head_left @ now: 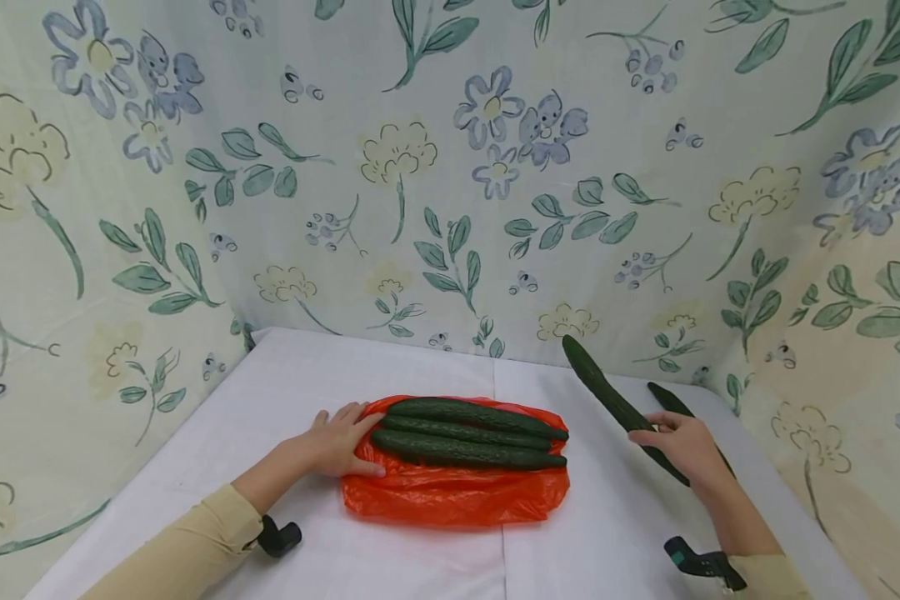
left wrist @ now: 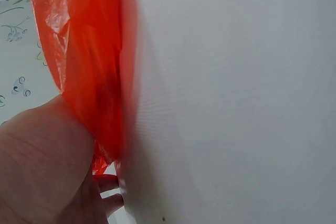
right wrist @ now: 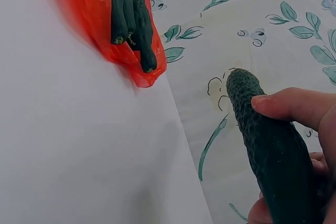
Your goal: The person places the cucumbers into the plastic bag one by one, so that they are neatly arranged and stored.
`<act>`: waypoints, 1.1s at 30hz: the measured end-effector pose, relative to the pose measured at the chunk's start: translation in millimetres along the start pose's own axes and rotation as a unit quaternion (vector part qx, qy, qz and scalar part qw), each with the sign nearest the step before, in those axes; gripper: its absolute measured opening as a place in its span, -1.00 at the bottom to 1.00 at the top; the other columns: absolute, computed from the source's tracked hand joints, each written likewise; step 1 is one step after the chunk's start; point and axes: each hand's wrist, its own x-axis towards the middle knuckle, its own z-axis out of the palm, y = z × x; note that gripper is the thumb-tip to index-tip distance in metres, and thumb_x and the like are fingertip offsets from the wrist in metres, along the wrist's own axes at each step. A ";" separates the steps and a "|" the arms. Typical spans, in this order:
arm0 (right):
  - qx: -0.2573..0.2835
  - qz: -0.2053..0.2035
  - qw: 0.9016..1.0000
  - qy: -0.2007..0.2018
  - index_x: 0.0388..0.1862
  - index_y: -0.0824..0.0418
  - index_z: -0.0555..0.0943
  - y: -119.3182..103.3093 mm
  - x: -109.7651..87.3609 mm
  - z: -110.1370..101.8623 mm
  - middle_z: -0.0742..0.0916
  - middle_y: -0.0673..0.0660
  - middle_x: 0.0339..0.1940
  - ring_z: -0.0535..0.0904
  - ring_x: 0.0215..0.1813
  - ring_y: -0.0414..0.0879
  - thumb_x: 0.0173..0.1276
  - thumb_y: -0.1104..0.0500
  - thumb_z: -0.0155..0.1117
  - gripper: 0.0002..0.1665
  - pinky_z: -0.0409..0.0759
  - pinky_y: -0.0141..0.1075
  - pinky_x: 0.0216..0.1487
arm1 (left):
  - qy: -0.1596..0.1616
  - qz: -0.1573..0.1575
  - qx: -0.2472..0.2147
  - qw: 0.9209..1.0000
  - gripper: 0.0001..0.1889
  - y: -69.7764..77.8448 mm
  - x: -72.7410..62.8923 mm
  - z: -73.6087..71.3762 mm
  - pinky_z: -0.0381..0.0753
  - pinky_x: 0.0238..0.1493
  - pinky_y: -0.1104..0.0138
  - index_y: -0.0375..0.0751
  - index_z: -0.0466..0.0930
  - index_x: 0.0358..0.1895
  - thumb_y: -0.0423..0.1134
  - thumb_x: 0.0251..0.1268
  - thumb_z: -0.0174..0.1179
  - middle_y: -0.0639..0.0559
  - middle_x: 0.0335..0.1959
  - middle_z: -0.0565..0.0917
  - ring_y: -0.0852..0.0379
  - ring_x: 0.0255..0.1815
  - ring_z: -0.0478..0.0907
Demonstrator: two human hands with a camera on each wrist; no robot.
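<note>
Three dark green cucumbers (head_left: 465, 435) lie side by side on a crumpled red plastic bag (head_left: 450, 500) in the middle of the table. My left hand (head_left: 341, 442) rests against the bag's left end, thumb and fingers spread; in the left wrist view the palm (left wrist: 44, 156) touches the red plastic. To the right of the bag, my right hand (head_left: 678, 446) grips another cucumber (head_left: 607, 396), held slanting with its far end up and to the left. The right wrist view shows the thumb pressed on this cucumber (right wrist: 273, 156). Part of it is hidden by the hand.
One more cucumber (head_left: 671, 402) lies at the table's right side, partly hidden behind my right hand. A white cloth (head_left: 300, 375) covers the table. Flower-patterned curtain (head_left: 450, 208) hangs along the back and both sides.
</note>
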 end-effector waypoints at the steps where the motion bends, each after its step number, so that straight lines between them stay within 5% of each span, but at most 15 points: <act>1: -0.002 -0.004 1.000 -0.003 0.43 0.42 0.33 -2.6 -0.4 -0.2 0.23 0.54 0.54 0.15 0.52 0.45 0.18 -0.28 0.48 0.10 0.23 0.36 0.40 | -0.001 -0.001 0.002 1.000 0.12 0.3 -0.1 -0.2 -0.07 0.47 -0.40 0.03 0.17 0.58 0.46 -0.06 0.34 -0.18 0.61 0.11 -0.25 0.62 -0.03; 8: -0.018 -0.037 0.999 -0.010 0.36 0.40 0.42 -20.4 0.1 5.5 0.42 0.48 0.36 0.35 0.29 0.36 0.18 -0.21 0.51 -0.02 0.40 0.31 0.26 | 0.002 0.003 0.003 1.000 0.12 0.2 -0.5 -0.3 -0.07 0.46 -0.42 0.02 0.17 0.58 0.47 -0.06 0.34 -0.19 0.61 0.11 -0.26 0.62 -0.03; 19: -0.037 -0.097 0.993 -0.055 0.28 0.33 0.52 -44.5 6.1 15.6 0.45 0.49 0.41 0.37 0.38 0.40 0.17 -0.21 0.52 -0.11 0.43 0.32 0.30 | 0.002 -0.002 -0.004 1.000 0.12 0.9 0.0 0.1 -0.07 0.46 -0.41 0.04 0.17 0.58 0.46 -0.07 0.35 -0.18 0.61 0.12 -0.25 0.62 -0.02; 26: -0.049 -0.146 0.986 -0.066 0.11 0.22 0.65 -62.7 10.8 30.3 0.71 0.28 0.11 0.57 0.11 0.18 0.15 -0.11 0.56 -0.36 0.58 0.20 0.18 | 0.005 -0.003 -0.010 1.000 0.11 0.0 -3.0 -1.5 -0.08 0.47 -0.41 0.03 0.18 0.58 0.45 -0.06 0.36 -0.19 0.61 0.12 -0.25 0.61 -0.01; 33: -0.057 -0.166 0.980 -0.093 0.09 0.19 0.67 -79.0 17.3 44.2 0.65 0.17 -0.20 0.50 -0.08 0.04 0.13 0.00 0.57 -0.43 0.62 -0.14 -0.16 | 0.007 0.000 -0.006 1.000 0.10 0.6 -0.9 0.4 -0.07 0.47 -0.39 0.05 0.17 0.58 0.46 -0.04 0.34 -0.16 0.61 0.12 -0.22 0.62 -0.01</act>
